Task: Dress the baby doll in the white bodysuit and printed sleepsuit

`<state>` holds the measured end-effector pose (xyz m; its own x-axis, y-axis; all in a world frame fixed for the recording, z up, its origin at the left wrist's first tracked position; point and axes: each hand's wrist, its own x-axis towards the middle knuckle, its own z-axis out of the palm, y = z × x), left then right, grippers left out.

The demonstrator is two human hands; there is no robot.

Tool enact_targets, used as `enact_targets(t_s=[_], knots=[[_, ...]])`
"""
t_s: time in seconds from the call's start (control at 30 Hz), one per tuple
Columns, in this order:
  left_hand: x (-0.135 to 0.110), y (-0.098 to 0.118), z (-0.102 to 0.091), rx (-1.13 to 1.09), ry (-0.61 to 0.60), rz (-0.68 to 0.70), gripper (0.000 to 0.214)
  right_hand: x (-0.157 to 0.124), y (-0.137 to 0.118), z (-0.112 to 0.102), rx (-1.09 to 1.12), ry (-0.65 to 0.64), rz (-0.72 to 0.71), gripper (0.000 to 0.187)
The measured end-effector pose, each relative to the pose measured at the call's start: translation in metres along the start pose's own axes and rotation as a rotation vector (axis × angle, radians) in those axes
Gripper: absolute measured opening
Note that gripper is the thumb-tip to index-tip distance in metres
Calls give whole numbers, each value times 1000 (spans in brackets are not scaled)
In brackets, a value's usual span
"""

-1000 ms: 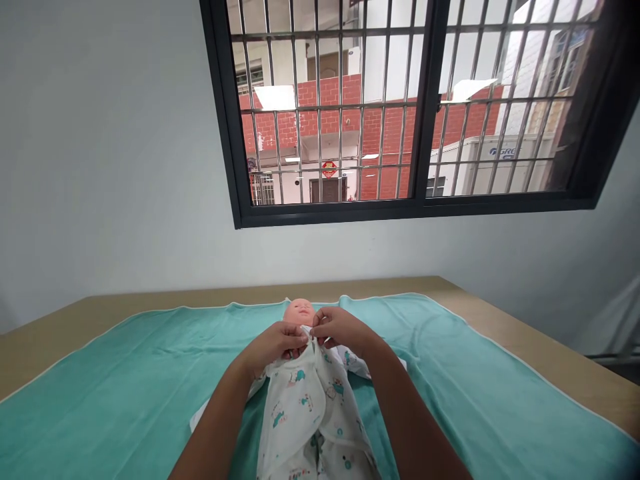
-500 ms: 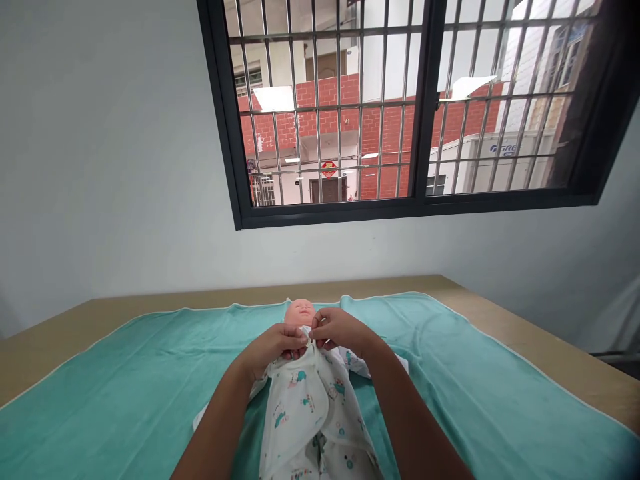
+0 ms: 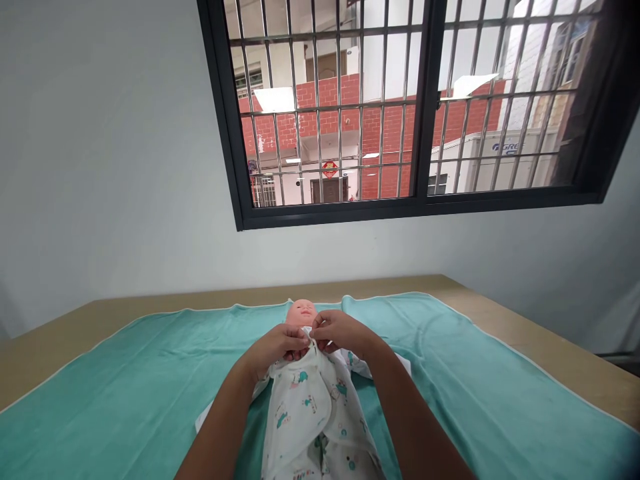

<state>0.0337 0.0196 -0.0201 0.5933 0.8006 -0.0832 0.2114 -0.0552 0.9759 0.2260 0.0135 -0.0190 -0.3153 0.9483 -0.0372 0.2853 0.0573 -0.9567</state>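
Observation:
A baby doll point(image 3: 301, 312) lies on its back, its head toward the wall. It wears a white baby romper point(image 3: 300, 413) with small green and pink prints and an overlapping front. At the neckline, my left hand point(image 3: 280, 345) pinches the romper's edge between thumb and fingers. Close beside it, my right hand point(image 3: 340, 330) is also closed on the collar, just below the doll's chin. The cloth between my fingertips is pulled up a little. Whether a snap or a tie is between the fingers is too small to tell. The doll's sleeves spread to both sides, partly behind my forearms.
A green blanket point(image 3: 150, 387) with a pale edge covers much of the wooden table point(image 3: 505, 313). Behind the table rises a white wall point(image 3: 125, 167) with a dark-framed, barred window point(image 3: 330, 210).
Almost nothing differs; both hands stay pinched at the romper's neckline. The whole view has shifted very slightly.

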Motion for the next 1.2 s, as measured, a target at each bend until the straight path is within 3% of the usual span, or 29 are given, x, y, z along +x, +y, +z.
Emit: enact_targets(t_s=[0.13, 0.43, 0.7, 1.0, 1.2], knots=[[-1, 3, 3, 28, 10, 5, 26, -5, -4, -1, 16, -32, 8, 6], [3, -5, 0, 43, 7, 20, 30, -6, 6, -8, -59, -158, -53, 27], [5, -8, 0, 136, 28, 7, 32, 5, 18, -7, -180, -76, -122, 29], [2, 0, 7, 240, 67, -36, 36, 4, 12, -3, -337, -11, -157, 25], [1, 6, 12, 277, 91, -21, 33, 3, 11, 0, -329, -13, -167, 28]])
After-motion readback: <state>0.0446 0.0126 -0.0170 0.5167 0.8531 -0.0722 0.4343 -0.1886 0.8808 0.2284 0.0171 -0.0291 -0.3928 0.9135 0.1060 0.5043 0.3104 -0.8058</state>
